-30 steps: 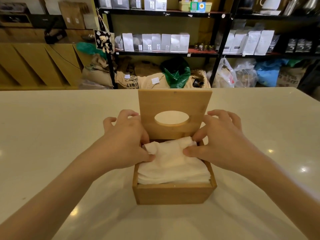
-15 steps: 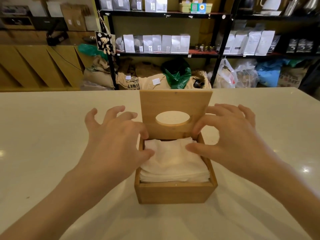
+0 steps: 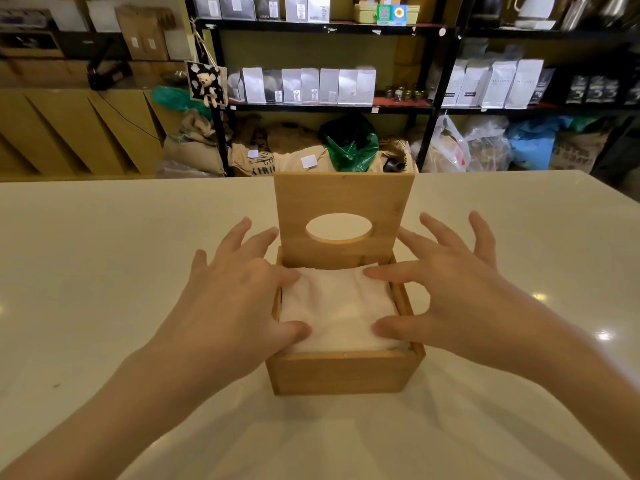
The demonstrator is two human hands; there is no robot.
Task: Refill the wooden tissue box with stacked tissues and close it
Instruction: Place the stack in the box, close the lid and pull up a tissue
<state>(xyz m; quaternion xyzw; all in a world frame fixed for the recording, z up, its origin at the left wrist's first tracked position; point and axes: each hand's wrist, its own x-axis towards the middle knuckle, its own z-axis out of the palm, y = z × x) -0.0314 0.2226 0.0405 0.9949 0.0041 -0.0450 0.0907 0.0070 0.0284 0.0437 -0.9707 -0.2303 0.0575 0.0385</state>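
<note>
Square light-wood tissue box sat at centre frame on the pale glossy counter, its oval-holed wooden lid upright at the back. Stack of white folded tissues lay inside, just below the rim. My left hand and right hand were splayed, gripping nothing, thumb and forefinger tips on the stack's 2 side edges. Best pressed evenly, corners tucked flat, so the lid clears.
</note>
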